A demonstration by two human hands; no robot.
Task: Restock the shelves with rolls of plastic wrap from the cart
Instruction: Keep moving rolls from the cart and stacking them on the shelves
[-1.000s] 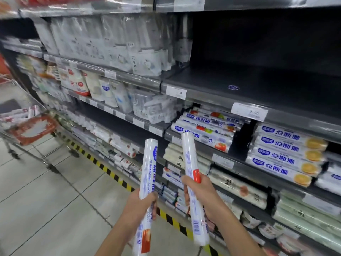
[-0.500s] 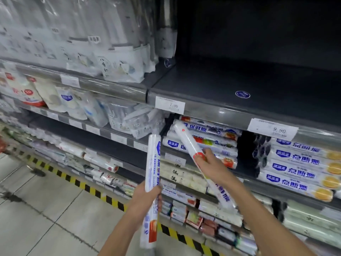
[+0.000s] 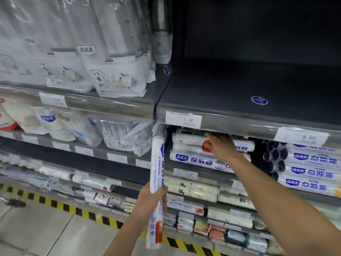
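**STEP IN HAND: SEATING ONE ROLL ON THE STACK, SECOND ROLL IN RESERVE**

1. Far left: cup packs (image 3: 112, 80) fill the upper shelf. They play no part in this step.

2. Left hand (image 3: 152, 200): the grip is clamped around the lower half of the upright roll (image 3: 157, 174). This roll stands near vertical in front of the shelving, apart from every shelf and not yet stocked.

3. Centre: the target is the bay directly below the price tag (image 3: 183, 120) marked 7.00. A stack of rolls (image 3: 193, 159) lies there lengthwise on the shelf (image 3: 210, 177).

4. Right hand (image 3: 219, 147): it reaches into the bay at the top of the stack. The grip appears to be clamped on the horizontal roll (image 3: 188, 140), with fingers over it and the thumb below. This area is motion-blurred, so release cannot be ruled out.

5. Far right: blue-labelled rolls (image 3: 313, 170) occupy the neighbouring bay, under a separate tag.

**Assessment:** Placement of the first roll is in progress. The cart is not in view, so remaining stock cannot be judged.

**Next move:** Seat the horizontal roll flat and parallel to the stack, then open the grip and withdraw the hand without dragging the rolls beneath. Next, tip the upright roll to horizontal and pass it into the same bay. Clearance under the upper shelf edge looks tight, so insert the roll low and level.
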